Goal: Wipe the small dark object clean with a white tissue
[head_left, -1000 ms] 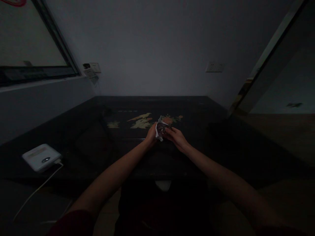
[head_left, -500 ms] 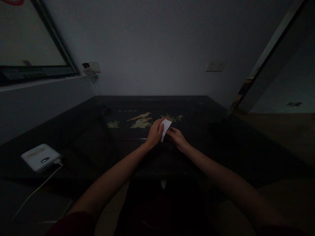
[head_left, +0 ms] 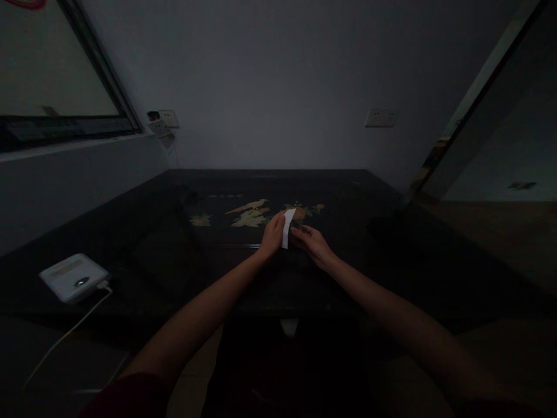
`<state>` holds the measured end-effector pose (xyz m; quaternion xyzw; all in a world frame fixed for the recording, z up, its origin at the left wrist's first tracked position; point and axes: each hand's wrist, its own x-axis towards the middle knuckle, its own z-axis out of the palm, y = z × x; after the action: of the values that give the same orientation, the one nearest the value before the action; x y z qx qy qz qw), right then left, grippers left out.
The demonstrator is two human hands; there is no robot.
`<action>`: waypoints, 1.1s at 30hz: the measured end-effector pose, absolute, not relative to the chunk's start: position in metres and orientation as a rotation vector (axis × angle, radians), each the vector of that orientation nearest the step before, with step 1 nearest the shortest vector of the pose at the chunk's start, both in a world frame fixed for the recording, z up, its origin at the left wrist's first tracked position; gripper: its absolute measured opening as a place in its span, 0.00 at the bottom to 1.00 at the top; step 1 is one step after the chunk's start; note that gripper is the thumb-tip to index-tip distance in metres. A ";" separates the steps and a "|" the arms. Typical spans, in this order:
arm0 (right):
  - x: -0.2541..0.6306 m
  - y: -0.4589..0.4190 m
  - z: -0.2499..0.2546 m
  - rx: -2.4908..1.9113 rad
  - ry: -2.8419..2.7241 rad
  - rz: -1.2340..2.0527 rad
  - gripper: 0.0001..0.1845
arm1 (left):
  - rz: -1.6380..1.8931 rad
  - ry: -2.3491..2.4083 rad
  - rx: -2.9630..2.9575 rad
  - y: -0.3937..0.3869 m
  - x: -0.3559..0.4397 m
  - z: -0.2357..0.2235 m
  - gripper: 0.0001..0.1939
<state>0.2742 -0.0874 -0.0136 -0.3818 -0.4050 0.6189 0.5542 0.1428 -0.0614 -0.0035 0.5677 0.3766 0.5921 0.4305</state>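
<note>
Head view: my left hand [head_left: 272, 233] grasps a white paper-like strip [head_left: 287, 227] at its left side, with the thumb against it. My right hand [head_left: 317, 244] is on the right of the strip, its fingers bent inward and their tips just beside it. Whether those fingers touch the strip, or grip a dark item of their own, I cannot tell in this light.

Position of the strip: between both hands, above the black table [head_left: 287, 281], roughly on the midline of my body. Long axis: near to far, with the far end leaning right. The left hand is the closer of the two, being in contact; the right faces the strip's right side. My forearms converge on it from near left and near right.

Beyond the hands, the tabletop carries a decoration: a pale bird figure [head_left: 250, 217] at far left of the strip and a flower motif [head_left: 311, 210] at far right, partly behind the strip.

At near left, well apart from my hands, a white box [head_left: 73, 278] rests on the table. A white cable [head_left: 65, 335] runs from its right side down past the near edge. At the far side, the wall [head_left: 270, 87] carries one socket plate [head_left: 382, 118] on the right and a socket group [head_left: 163, 122] on the left.
</note>
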 end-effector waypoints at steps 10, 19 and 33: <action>0.274 -0.090 -0.008 -0.821 -0.945 1.494 0.17 | 1.228 0.741 0.741 -0.047 0.147 -0.012 0.15; 0.275 -0.090 -0.009 -0.806 -0.963 1.502 0.18 | 1.270 0.760 0.793 -0.046 0.145 -0.014 0.19; 0.273 -0.086 -0.016 -0.919 -0.974 1.462 0.21 | 1.443 0.906 1.784 -0.076 0.137 0.007 0.15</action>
<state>0.2735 -0.0862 -0.0155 -0.3878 -0.4110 0.6172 0.5475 0.1371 -0.0763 0.0071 0.6823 0.3467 0.5519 0.3311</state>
